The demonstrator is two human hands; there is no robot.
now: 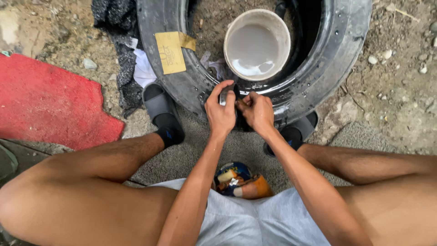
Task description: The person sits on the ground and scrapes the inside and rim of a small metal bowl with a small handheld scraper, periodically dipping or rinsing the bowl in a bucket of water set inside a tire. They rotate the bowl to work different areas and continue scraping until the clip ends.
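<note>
Lying flat on gritty ground, a black tyre [314,77] fills the upper middle of the head view, and both hands meet at its near rim. The left hand [220,115] has its fingers curled around a small greyish piece [226,94], pinching it at the tyre's near edge; what the piece is cannot be told. The right hand [258,112] touches the left, its fingers bent and closed against the same spot on the rim, though whether it grips the piece or only the rubber is hidden. Inside the tyre's hole stands a white bucket [257,44] of pale liquid, close to the inner wall nearest the hands, with bare dirt showing on its left. A yellow label [171,52] sticks to the tyre's left sidewall. Left of the tyre lie dark cloth [119,54] and, further out, a red mat [50,107] with a ragged edge. Two grey sandals [160,107] press against the tyre's near outer edge, one on each side of the hands. Nearer than the tyre, between the knees, sits a colourful wrapper [241,181]. Right of the tyre is open pebbled ground.
</note>
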